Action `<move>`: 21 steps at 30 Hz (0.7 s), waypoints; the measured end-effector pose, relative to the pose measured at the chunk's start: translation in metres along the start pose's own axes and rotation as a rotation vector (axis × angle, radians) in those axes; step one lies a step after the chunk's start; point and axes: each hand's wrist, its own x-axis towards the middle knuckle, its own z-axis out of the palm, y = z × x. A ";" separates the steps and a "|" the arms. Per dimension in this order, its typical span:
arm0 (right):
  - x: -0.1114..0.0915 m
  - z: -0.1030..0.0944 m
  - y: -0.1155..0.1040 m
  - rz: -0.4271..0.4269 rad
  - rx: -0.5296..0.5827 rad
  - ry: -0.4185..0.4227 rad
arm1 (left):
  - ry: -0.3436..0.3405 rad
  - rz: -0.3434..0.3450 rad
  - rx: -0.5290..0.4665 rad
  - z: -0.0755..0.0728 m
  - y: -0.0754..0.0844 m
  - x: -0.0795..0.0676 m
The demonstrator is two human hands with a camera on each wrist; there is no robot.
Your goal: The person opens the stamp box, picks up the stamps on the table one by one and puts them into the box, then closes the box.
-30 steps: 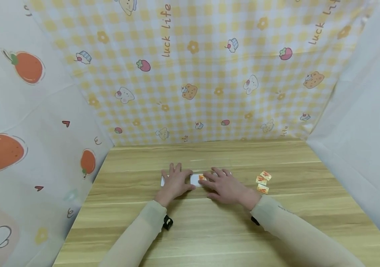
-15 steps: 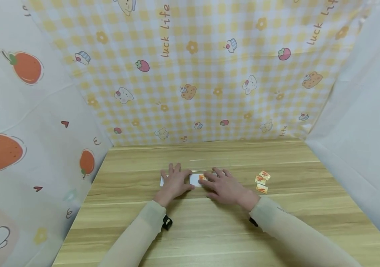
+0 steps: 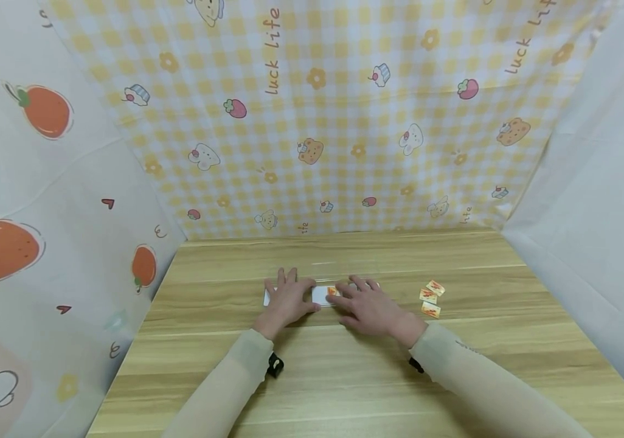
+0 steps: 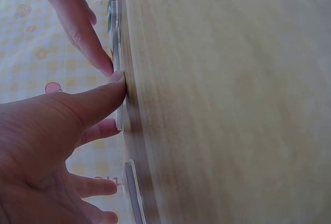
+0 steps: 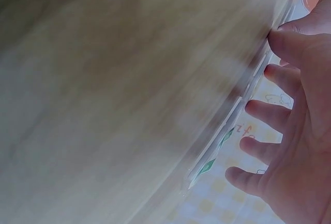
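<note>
A row of flat white cards [image 3: 319,294] lies across the middle of the table. My left hand [image 3: 286,300] is over the left part, its thumb and index finger holding the middle card by its near and far edges. A small orange printed piece [image 3: 331,291] sits on that card's right side. My right hand [image 3: 373,305] reaches in from the right with spread fingers, the index fingertip touching the card by the orange piece. Its palm and other fingers hide much of the row's right end. In the right wrist view, green marks [image 5: 208,166] show on a card under the fingers.
Several small yellow pieces with orange-red print [image 3: 429,296] lie loose to the right of the row. A faint clear plastic sheet or tray [image 3: 345,268] appears behind the cards. Patterned cloth [image 3: 339,128] hangs along the table's back edge.
</note>
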 end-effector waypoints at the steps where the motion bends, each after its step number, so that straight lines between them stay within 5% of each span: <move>1: 0.000 0.000 0.000 -0.001 0.002 0.001 | 0.002 0.003 -0.003 0.000 0.000 0.000; 14: 0.002 -0.005 0.000 0.007 0.031 0.026 | -0.010 0.003 0.004 -0.001 -0.001 0.001; 21: 0.000 -0.021 0.006 0.028 0.087 0.109 | -0.003 0.020 -0.017 0.000 -0.002 0.000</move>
